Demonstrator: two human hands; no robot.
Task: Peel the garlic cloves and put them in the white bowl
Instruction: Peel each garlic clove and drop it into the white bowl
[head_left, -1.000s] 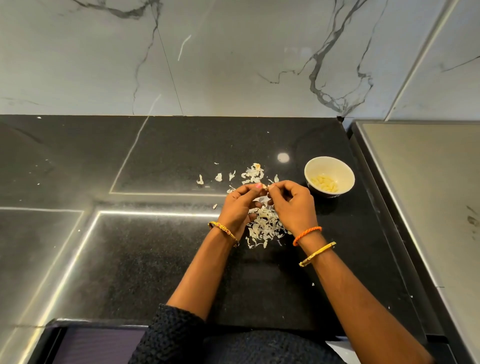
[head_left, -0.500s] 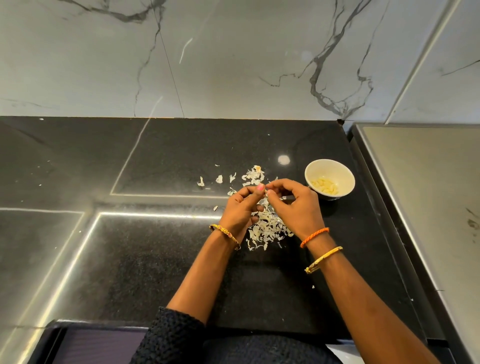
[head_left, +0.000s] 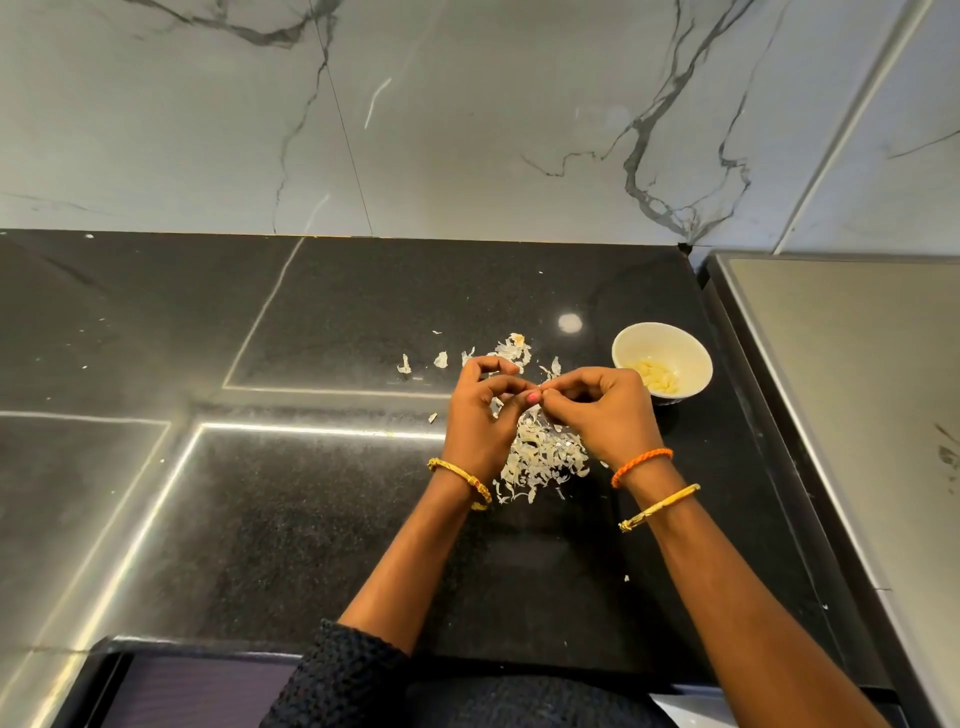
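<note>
Black polished countertop (head_left: 311, 519) runs up to a veined marble wall (head_left: 467, 114). Above a heap of garlic skins (head_left: 540, 457), the left hand (head_left: 478, 415) and right hand (head_left: 605, 410) meet fingertip to fingertip, both curled in a pinch on what is probably a garlic clove (head_left: 540, 397), mostly hidden between them. Peeled cloves (head_left: 655, 375) lie in the white bowl (head_left: 691, 358), just beside the right hand.
</note>
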